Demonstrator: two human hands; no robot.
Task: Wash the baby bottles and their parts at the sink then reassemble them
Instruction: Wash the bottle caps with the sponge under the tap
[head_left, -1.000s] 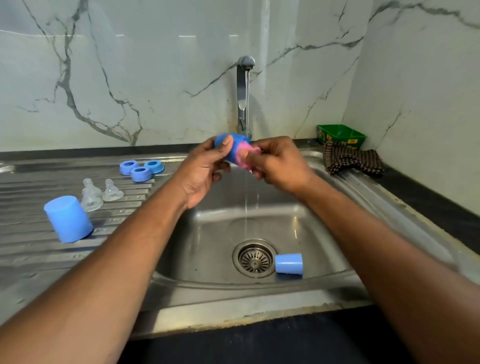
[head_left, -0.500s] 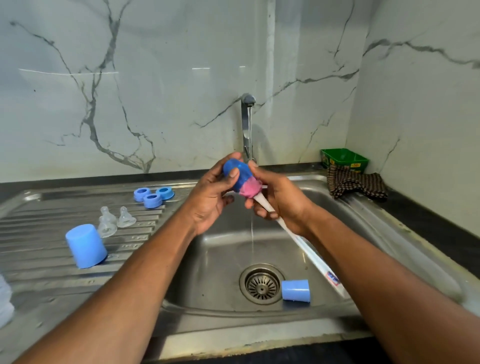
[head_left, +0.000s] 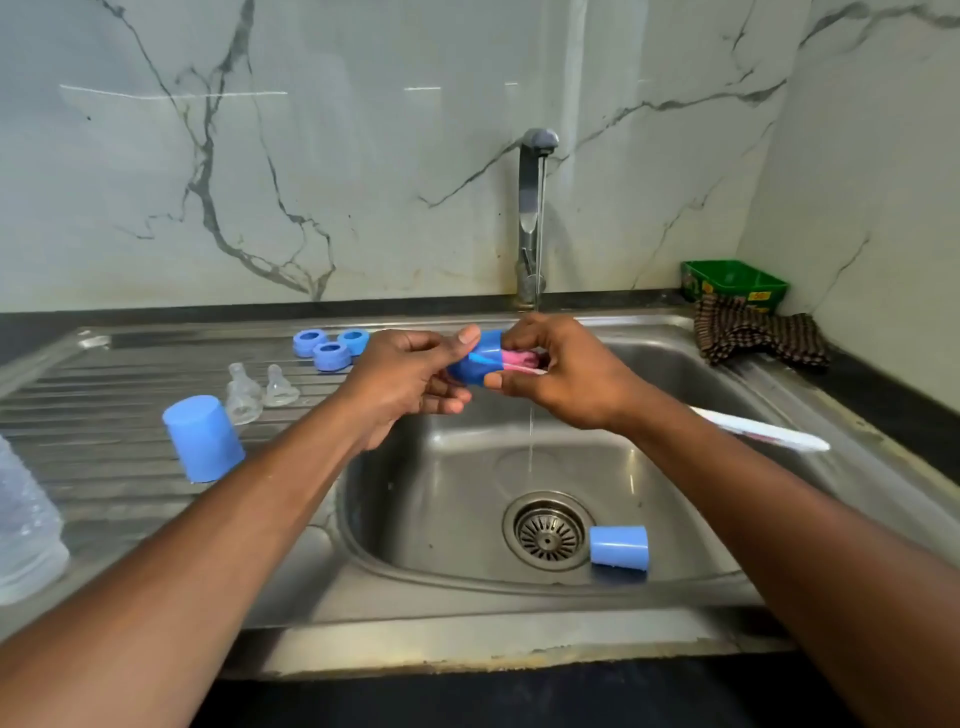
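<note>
My left hand (head_left: 410, 379) grips a blue bottle cap (head_left: 480, 358) over the sink basin (head_left: 447, 499). My right hand (head_left: 561, 374) holds a bottle brush whose pink sponge head (head_left: 522, 358) sits in the cap's mouth; its white handle (head_left: 763, 428) sticks out to the right past my wrist. A thin stream of water falls from the tap (head_left: 535, 208) just behind my hands. Another blue cap (head_left: 618, 545) lies on its side beside the drain (head_left: 548, 531). A third blue cap (head_left: 203, 439) stands upside down on the drainboard.
On the ribbed drainboard (head_left: 104, 415) lie three blue collar rings (head_left: 332, 347) and clear silicone teats (head_left: 260, 389). A clear bottle (head_left: 23, 525) shows at the left edge. A checked cloth (head_left: 758, 335) and a green tub (head_left: 735, 280) sit at the back right corner.
The cap and brush have swung from tilted upright to lying level, with the brush handle now pointing right. Both hands stay on them; the view has shifted a little.
</note>
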